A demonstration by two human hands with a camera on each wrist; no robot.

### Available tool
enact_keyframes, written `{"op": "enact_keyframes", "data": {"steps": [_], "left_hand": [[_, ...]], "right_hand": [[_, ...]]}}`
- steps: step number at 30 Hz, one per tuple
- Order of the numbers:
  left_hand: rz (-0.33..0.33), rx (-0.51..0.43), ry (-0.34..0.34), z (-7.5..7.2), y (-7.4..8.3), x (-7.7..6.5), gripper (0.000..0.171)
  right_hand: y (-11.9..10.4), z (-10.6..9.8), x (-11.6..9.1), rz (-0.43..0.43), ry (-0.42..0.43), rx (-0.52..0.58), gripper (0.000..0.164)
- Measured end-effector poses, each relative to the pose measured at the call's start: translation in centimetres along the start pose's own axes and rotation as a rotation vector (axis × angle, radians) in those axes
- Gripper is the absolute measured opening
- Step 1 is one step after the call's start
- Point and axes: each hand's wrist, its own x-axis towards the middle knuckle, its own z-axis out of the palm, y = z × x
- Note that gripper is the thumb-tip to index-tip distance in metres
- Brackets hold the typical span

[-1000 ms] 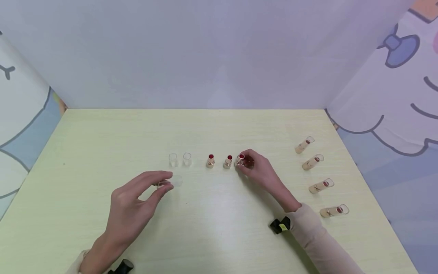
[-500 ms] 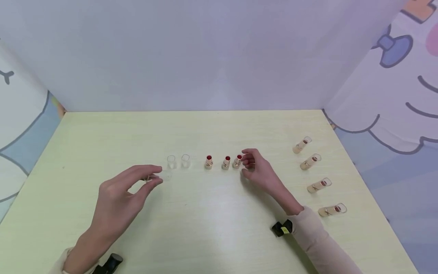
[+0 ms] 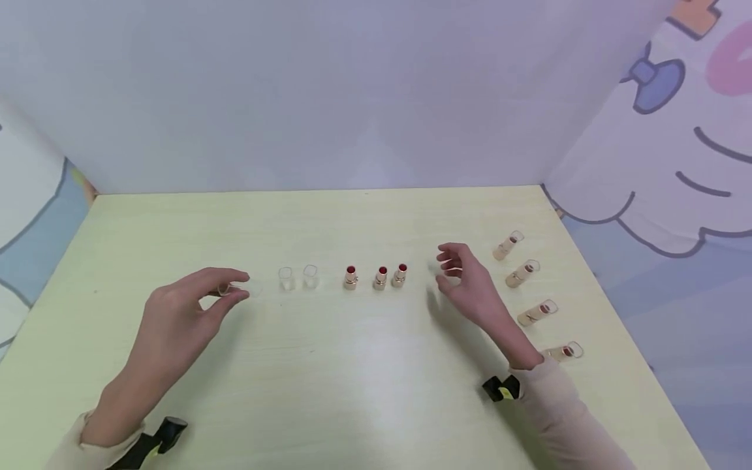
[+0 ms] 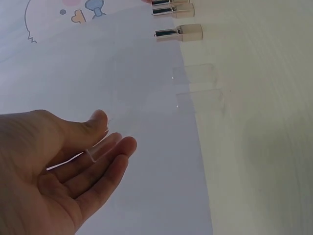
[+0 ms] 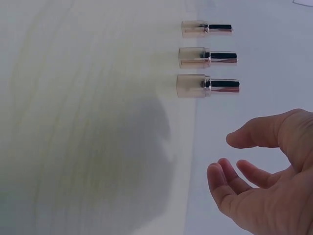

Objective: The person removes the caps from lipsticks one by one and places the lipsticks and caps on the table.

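Note:
My left hand (image 3: 188, 313) pinches a clear lipstick cap (image 3: 223, 289) between thumb and fingertips, above the table's left half. In the left wrist view only faint edges of that cap show by the fingers. To its right, two more clear caps (image 3: 286, 279) stand upright side by side. Further right, three uncapped lipsticks (image 3: 380, 279) with red tips stand in a row. My right hand (image 3: 467, 281) is to the right of this row, fingers loosely bent and apart. The right wrist view shows nothing between its thumb and fingers, with the uncapped lipsticks (image 5: 222, 86) a short way off.
Several capped lipsticks (image 3: 508, 245) stand in a line along the right side of the pale table (image 3: 329, 385); my right sleeve (image 3: 564, 405) partly covers the nearest one. A plain pale backdrop (image 3: 352, 98) rises behind the table, with cartoon-printed cloth (image 3: 693, 163) at the sides.
My right hand has let go of the rightmost uncapped lipstick and moved off to the right. My left hand has moved left with its cap. The view has shifted slightly.

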Motion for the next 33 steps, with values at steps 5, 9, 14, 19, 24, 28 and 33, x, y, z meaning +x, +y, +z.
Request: {"op": "enact_keyframes", "data": {"steps": [5,9,14,19,24,28,33], "left_hand": [[-0.021,0.065,-0.078,0.5,-1.6,0.0,0.03],[-0.053,0.119,-0.177,0.7,-2.5,-0.1,0.024],[-0.08,0.151,-0.256,0.9,-3.0,-0.1,0.022],[-0.082,0.144,-0.269,1.3,-3.3,-0.1,0.022],[-0.072,0.156,-0.277,1.5,-3.6,0.0,0.021],[-0.063,0.167,-0.284,1.7,-4.0,0.2,0.019],[-0.079,0.163,-0.31,1.9,-4.3,0.3,0.018]], "right_hand": [[0.0,-1.5,-0.3,-0.006,0.045,-0.013,0.051],[0.0,-3.1,-0.2,0.007,0.07,-0.039,0.051],[-0.2,-5.6,0.1,0.042,0.099,-0.083,0.051],[-0.1,-8.6,0.6,0.065,0.135,-0.157,0.051],[0.9,-10.6,1.6,0.071,0.159,-0.254,0.051],[2.0,-11.5,2.5,0.114,0.133,-0.32,0.054],[3.0,-11.7,3.3,0.193,0.041,-0.323,0.06]]}}
